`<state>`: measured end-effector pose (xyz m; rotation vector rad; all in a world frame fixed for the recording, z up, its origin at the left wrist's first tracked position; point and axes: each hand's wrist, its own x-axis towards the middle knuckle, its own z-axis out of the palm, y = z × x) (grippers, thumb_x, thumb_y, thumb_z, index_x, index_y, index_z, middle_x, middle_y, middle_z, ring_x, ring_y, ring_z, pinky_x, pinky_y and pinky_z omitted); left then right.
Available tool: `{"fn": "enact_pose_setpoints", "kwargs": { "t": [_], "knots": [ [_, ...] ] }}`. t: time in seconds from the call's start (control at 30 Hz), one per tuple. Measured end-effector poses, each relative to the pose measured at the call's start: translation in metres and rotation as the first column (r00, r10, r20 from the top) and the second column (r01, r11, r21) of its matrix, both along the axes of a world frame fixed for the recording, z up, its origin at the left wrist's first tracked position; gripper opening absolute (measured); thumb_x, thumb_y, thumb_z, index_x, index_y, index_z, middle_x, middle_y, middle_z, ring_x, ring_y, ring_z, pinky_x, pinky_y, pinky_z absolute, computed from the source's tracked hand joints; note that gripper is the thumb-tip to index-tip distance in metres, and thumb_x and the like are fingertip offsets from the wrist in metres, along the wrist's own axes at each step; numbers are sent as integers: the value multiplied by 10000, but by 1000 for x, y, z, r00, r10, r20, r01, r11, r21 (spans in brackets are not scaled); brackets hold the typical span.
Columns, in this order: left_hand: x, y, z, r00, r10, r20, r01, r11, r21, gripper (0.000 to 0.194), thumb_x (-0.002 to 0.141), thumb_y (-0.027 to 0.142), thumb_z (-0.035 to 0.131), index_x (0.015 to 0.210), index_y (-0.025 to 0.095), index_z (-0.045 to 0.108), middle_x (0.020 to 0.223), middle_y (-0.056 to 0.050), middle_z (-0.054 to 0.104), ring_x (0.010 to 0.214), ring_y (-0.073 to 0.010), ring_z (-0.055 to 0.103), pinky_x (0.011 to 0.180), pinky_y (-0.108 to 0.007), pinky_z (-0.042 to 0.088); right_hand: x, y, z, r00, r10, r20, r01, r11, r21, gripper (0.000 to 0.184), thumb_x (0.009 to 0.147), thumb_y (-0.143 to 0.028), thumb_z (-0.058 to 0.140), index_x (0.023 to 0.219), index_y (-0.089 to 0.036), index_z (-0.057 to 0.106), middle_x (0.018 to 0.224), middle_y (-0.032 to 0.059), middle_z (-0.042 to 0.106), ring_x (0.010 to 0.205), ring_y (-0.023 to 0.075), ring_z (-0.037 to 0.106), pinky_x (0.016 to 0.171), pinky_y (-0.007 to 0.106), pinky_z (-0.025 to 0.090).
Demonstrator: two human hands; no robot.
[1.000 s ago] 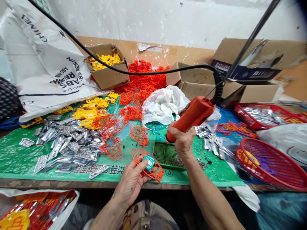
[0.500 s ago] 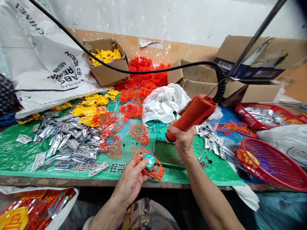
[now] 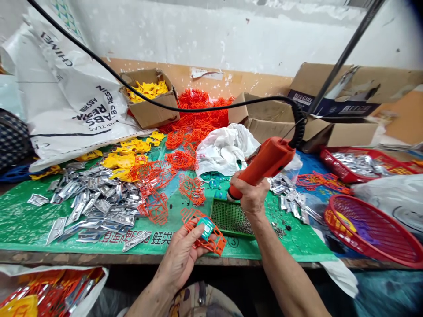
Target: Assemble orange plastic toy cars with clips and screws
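The right hand [image 3: 253, 196] is closed tight around an orange plastic electric screwdriver [image 3: 264, 165]. The tool slants, its tip pointing down and left onto a flat green screw tray [image 3: 229, 215] just below the fist. Lower and to the left of that grip, the left hand [image 3: 181, 255] pinches an orange plastic lattice frame with a small teal piece [image 3: 205, 229] on it. The frame lies flat-ish, long side running left to right, near the tool tip but not touching. Shiny silver foil pieces [image 3: 95, 202] lie further left.
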<state>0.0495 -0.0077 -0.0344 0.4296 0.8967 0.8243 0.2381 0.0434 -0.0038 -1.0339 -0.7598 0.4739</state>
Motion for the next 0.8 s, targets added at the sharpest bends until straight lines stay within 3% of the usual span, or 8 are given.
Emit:
{"fn": "enact_pose_setpoints", "kwargs": {
  "t": [0.37,0.8],
  "knots": [
    [0,0,-4,999,-24,-22,25,999,38,337,685,260,854,941,146,666,859,-62,759,695,-213,738,675,-352,623,2,0,-3,999,36,4,-36,999,-13,122,546,-201,764,611,-182,663,593,-17,615,540,140,535,532,311,463],
    [0,1,-4,1000,-24,8,23,999,24,336,672,268,868,925,145,684,852,-53,757,676,-211,739,648,-336,615,-1,1,-2,998,52,20,-51,998,-40,100,549,-193,756,598,-178,670,577,-13,608,538,139,531,525,308,457]
  ]
}}
